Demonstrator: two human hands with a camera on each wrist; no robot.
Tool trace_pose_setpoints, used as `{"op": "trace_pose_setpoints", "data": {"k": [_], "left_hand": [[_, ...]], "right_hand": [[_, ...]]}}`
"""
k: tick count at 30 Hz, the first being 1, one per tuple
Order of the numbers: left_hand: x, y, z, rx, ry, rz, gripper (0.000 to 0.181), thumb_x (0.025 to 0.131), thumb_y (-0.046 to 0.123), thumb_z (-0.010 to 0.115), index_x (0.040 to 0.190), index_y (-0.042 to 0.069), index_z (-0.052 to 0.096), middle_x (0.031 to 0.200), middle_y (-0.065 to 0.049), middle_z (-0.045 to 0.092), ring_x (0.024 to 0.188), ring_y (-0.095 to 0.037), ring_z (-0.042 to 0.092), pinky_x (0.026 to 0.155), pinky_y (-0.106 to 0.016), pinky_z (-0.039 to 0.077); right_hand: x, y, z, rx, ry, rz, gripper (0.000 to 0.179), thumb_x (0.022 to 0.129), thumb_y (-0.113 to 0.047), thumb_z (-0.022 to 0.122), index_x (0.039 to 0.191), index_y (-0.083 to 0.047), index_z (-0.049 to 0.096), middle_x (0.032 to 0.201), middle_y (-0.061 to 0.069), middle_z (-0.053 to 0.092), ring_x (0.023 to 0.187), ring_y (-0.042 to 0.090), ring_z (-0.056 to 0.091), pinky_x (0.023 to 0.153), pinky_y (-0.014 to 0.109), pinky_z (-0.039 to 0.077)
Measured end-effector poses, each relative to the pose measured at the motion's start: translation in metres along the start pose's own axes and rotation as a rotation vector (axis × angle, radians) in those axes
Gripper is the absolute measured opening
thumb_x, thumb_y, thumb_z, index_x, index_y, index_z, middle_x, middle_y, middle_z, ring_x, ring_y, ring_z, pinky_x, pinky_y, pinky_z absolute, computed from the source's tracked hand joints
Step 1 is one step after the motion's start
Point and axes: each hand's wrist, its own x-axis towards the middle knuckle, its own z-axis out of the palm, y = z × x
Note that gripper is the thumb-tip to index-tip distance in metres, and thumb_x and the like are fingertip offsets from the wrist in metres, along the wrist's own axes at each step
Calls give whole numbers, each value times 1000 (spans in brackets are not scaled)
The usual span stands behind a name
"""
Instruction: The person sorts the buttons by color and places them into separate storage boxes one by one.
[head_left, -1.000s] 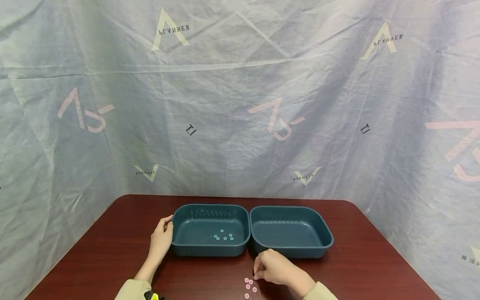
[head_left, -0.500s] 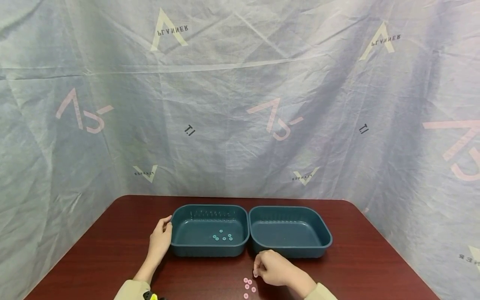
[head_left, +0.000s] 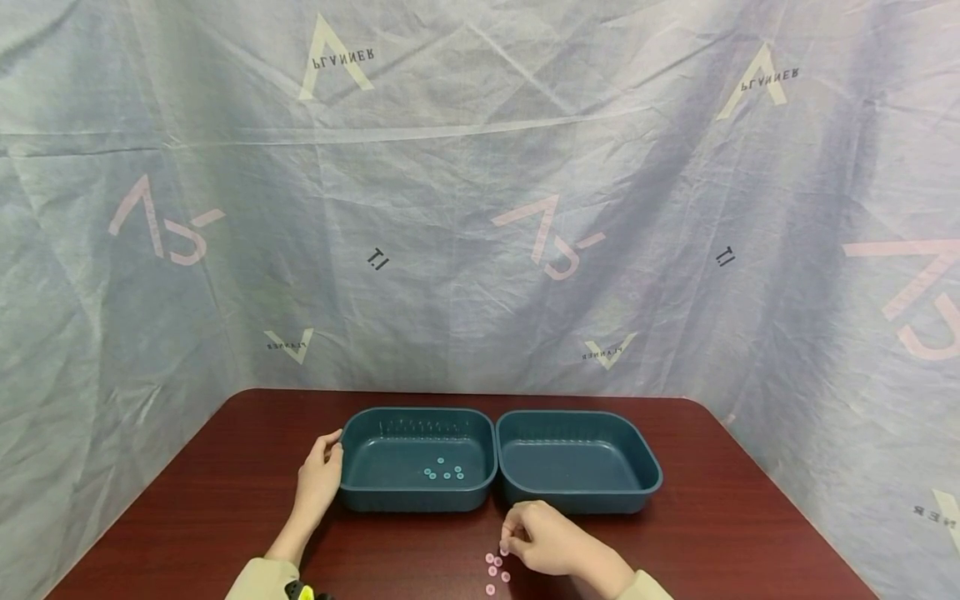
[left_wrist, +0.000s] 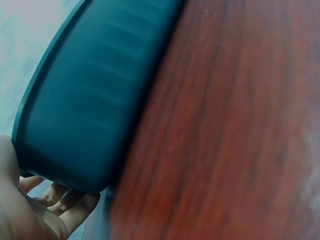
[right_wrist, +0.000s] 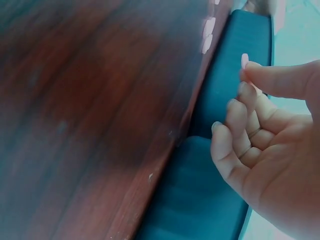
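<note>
My right hand (head_left: 547,540) pinches a small, round pink button (right_wrist: 244,61) at the far edge of some loose pink buttons (head_left: 492,572); the rounded teal right tray (head_left: 581,503) lies beyond. My left hand (head_left: 318,482) grips the matching left tray (head_left: 416,502).

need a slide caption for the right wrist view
The right hand pinches a small pink disc in front of two teal bins.
</note>
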Motion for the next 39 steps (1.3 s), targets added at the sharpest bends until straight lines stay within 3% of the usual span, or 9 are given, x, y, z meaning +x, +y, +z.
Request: {"op": "trace_pose_setpoints", "data": {"k": [10, 21, 30, 39], "left_hand": [[-1, 0, 0, -8, 2, -6, 43, 102, 22, 32, 140, 5, 39, 135, -28, 46, 123, -42, 45, 96, -55, 38], [-1, -1, 0, -7, -16, -8, 44, 103, 25, 29, 142, 6, 37, 138, -28, 43, 124, -43, 43, 95, -56, 38], [-3, -2, -1, -17, -40, -7, 45, 103, 26, 28, 143, 6, 33, 139, -28, 40, 125, -43, 41, 95, -56, 38], [-3, 2, -1, 4, -54, 7, 46, 104, 28, 26, 144, 5, 32, 140, -29, 39, 125, -45, 40, 95, -57, 37]], "right_hand": [[-1, -3, -4, 61, 40, 22, 20, 82, 0, 57, 70, -15, 65, 65, -14, 54, 57, -5, 42, 53, 15, 38], [0, -6, -12, 31, 121, -25, 18, 84, -4, 61, 72, -18, 64, 65, -15, 51, 52, -7, 37, 50, 14, 35], [0, -9, -19, 64, 149, 13, 17, 87, -6, 60, 75, -17, 62, 70, -11, 53, 55, -3, 41, 52, 17, 39], [3, -9, -23, 15, 275, 17, 16, 88, -11, 64, 75, -19, 61, 68, -11, 49, 55, -2, 41, 52, 17, 39]]}}
